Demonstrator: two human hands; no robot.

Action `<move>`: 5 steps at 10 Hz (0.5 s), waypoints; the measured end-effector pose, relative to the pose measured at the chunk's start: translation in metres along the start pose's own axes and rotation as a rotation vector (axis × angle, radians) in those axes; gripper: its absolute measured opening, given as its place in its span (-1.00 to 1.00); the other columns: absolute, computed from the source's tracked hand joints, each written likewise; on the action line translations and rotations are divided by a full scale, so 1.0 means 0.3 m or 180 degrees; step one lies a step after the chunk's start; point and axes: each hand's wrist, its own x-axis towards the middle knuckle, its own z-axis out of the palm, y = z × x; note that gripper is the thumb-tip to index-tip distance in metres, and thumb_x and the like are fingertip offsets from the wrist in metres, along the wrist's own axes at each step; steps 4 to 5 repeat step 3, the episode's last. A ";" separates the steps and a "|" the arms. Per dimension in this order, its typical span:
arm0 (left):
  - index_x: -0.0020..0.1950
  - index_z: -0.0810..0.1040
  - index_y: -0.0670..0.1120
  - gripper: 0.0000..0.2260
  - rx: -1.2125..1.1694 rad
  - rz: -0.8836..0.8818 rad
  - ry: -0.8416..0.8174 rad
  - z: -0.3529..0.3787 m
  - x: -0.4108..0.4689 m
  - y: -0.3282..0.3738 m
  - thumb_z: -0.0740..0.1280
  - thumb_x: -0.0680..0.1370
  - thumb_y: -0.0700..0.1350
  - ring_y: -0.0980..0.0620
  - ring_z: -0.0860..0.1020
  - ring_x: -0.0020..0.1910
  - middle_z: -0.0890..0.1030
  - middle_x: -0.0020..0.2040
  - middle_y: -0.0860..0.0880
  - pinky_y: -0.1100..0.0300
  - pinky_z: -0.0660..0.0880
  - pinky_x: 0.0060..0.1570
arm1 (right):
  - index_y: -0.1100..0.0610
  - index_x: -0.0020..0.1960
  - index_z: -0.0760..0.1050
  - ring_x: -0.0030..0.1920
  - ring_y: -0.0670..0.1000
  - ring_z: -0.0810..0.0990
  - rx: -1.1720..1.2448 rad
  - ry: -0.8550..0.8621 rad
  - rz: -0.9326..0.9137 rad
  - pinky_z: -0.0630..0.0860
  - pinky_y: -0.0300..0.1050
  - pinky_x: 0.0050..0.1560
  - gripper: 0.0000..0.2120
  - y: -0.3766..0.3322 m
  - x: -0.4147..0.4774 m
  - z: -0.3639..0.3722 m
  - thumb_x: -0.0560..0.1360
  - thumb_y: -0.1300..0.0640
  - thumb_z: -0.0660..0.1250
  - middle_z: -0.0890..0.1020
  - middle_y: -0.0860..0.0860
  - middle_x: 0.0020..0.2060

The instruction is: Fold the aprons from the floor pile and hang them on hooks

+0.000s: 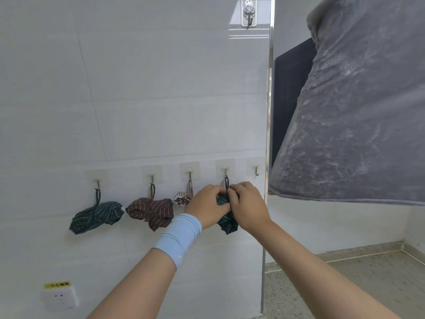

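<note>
Gripping green apron [227,223] | left hand [207,204], right hand [248,206] fingers curled round it | long axis vertical, loop up on hook [225,172]

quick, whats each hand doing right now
left hand: grips the dark green striped apron, fingers curled round the bundle.
right hand: grips the same apron, fingertips at its loop, which is on the hook.

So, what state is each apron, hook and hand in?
Leftmost green apron: bundled, hanging.
Brown apron: bundled, hanging.
Patterned apron: hanging, partly hidden.
Dark green apron: loop over fourth hook, bundle held.
Left hand: grips that bundle.
Right hand: holds it too.
Rightmost hook: bare.
Top hook: bare.
</note>
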 end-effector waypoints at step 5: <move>0.34 0.47 0.10 -0.54 0.0966 0.0312 0.0202 -0.041 -0.040 0.020 0.26 0.48 0.23 -0.03 0.46 0.22 0.57 0.19 0.07 0.03 0.34 0.23 | -0.05 0.32 0.51 0.28 0.07 0.44 -0.0039 -0.0439 0.0014 0.41 0.07 0.31 -0.53 0.004 -0.010 -0.027 0.58 -0.21 0.03 0.53 0.03 0.20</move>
